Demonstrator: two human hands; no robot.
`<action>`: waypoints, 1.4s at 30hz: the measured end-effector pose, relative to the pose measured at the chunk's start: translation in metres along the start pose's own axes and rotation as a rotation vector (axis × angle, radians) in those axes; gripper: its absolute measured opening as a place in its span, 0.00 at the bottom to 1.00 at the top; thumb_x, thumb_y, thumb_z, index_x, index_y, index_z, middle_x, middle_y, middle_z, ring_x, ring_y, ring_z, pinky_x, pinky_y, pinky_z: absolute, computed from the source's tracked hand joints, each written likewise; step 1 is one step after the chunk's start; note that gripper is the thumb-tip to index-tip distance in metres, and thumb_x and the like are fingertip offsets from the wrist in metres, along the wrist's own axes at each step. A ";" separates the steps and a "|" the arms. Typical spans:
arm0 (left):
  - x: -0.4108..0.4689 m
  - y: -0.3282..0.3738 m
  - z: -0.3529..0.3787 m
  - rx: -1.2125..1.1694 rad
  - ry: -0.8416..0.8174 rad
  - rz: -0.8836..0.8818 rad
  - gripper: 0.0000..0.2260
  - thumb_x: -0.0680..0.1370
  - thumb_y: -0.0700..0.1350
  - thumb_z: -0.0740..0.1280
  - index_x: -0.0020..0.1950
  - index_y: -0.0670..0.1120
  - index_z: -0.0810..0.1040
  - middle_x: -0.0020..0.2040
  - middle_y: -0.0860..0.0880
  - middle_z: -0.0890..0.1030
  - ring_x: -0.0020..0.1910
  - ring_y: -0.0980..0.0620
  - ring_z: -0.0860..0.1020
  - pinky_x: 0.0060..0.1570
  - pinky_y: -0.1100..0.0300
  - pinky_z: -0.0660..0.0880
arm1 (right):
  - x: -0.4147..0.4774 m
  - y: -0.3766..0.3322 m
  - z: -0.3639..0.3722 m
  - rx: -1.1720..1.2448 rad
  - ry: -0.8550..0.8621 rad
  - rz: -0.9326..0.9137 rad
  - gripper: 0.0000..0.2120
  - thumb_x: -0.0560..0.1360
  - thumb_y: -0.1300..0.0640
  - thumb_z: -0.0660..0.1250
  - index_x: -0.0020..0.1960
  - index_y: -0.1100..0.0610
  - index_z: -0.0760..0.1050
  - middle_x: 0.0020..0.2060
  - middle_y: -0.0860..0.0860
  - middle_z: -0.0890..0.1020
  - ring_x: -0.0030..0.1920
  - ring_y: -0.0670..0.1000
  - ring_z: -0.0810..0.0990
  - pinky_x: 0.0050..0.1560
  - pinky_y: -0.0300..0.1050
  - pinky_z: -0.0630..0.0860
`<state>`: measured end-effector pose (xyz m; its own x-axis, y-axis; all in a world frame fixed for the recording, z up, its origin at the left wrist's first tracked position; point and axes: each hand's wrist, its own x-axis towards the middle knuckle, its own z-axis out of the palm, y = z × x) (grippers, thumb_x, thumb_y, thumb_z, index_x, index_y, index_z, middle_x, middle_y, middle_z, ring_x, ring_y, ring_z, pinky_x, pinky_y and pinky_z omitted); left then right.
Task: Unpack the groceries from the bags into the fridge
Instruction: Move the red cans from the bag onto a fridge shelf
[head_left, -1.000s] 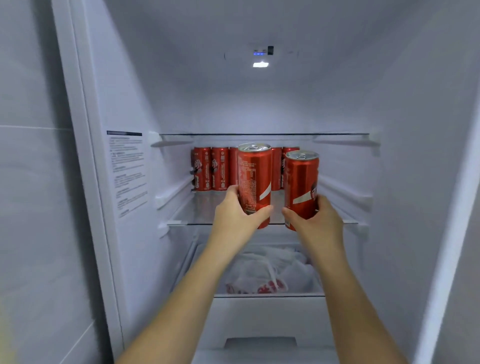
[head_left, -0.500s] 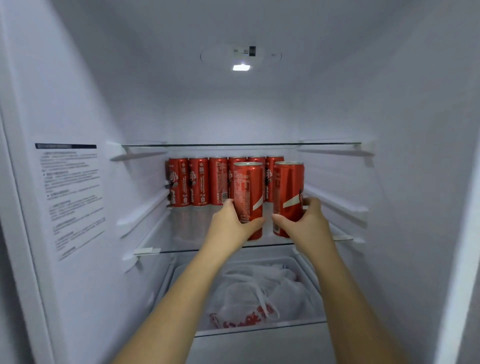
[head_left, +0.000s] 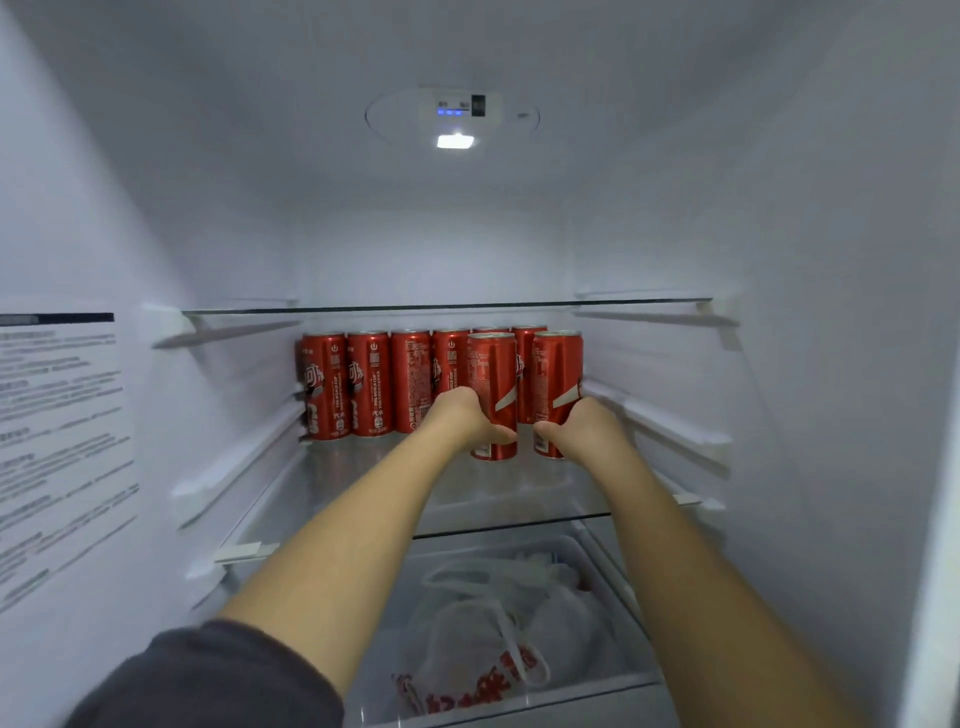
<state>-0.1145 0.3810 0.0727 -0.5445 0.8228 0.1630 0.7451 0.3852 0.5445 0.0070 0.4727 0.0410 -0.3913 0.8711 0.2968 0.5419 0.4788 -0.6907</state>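
Reaching far deeper into the fridge (head_left: 779, 234) than a second ago, with the left can (head_left: 493, 371) and right can (head_left: 557, 371) carried from over the front edge of the shelf (head_left: 395, 483) to just ahead of the back row (head_left: 370, 384). Holding both upright, side by side, toward the right. Means placement is nearly done; probably only setting down and letting go left for this pair. Cannot tell whether the bases touch the glass yet. Left grip (head_left: 460, 421) wrapped round the lower half of the left can, thumb across the front, fingers hidden behind. Right grip (head_left: 589, 428) clasping the right can the same way, low down, thumb forward. No slack in either. Below the shelf, a drawer (head_left: 519, 699) with a white bag (head_left: 483, 623) lying in it.
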 end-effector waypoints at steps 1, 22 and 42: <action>0.007 0.003 0.002 0.029 0.000 -0.006 0.26 0.73 0.55 0.73 0.63 0.41 0.74 0.58 0.44 0.78 0.55 0.45 0.78 0.55 0.55 0.77 | 0.006 -0.001 0.000 -0.022 0.009 0.022 0.17 0.77 0.50 0.67 0.63 0.55 0.74 0.47 0.51 0.80 0.46 0.53 0.79 0.46 0.45 0.73; 0.075 0.025 0.044 0.250 0.064 -0.021 0.25 0.74 0.63 0.67 0.56 0.42 0.77 0.54 0.45 0.80 0.52 0.45 0.79 0.45 0.56 0.74 | 0.078 0.002 0.027 -0.336 0.172 0.297 0.23 0.77 0.42 0.65 0.61 0.59 0.73 0.55 0.55 0.81 0.54 0.56 0.81 0.45 0.45 0.74; 0.067 0.011 0.047 0.324 0.066 -0.045 0.33 0.73 0.72 0.57 0.57 0.45 0.77 0.53 0.46 0.80 0.54 0.46 0.78 0.46 0.56 0.70 | 0.056 0.000 0.020 -0.606 0.124 0.176 0.22 0.82 0.42 0.53 0.57 0.58 0.76 0.53 0.55 0.80 0.52 0.54 0.80 0.43 0.46 0.72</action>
<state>-0.1241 0.4599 0.0507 -0.5956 0.7771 0.2035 0.7977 0.5423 0.2639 -0.0294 0.5192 0.0443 -0.1886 0.9311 0.3123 0.9286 0.2726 -0.2518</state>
